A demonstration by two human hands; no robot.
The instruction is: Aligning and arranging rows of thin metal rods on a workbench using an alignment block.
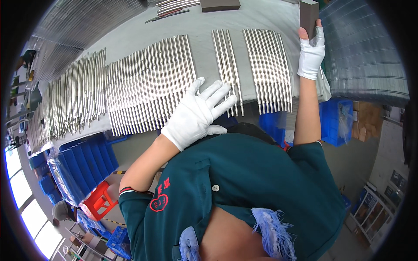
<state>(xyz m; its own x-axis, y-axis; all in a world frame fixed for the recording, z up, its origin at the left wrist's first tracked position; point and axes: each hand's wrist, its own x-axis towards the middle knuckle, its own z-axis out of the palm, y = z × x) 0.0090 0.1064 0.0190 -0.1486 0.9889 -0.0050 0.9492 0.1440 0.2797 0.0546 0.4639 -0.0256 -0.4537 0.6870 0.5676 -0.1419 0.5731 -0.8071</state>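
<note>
Steel rods under flat, open left hand liable to roll off table edge; grey block gripped by right hand, upper right, liable to slip.

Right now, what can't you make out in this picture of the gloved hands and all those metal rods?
Head view only:
- Left hand: its palm, flat on the metal rods, covers the rod ends beneath.
- Right hand: its fingertips are behind the grey block, whose top is cut off by the upper edge.
- Table: its near edge is hidden by the person's green shirt.
- Blue crates: contents too small and bent at the rim.
</note>
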